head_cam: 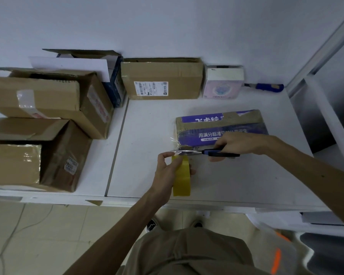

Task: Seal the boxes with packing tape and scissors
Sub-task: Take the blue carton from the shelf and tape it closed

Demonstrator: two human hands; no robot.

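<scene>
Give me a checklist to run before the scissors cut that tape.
1. Left hand grips the tape roll: ok.
2. Right hand holds the scissors: ok.
3. Blades meet the clear tape strip between the roll and the purple box: ok.
4. Strip pulled taut: cannot tell.
5. Left fingertips away from the blade tips: cannot tell; they look close.
6. Box lies flat on the table: ok.

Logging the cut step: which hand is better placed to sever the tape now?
Right. The right hand grips the scissors, blades at the strip stretched from the box; the left hand holds the roll.
</scene>
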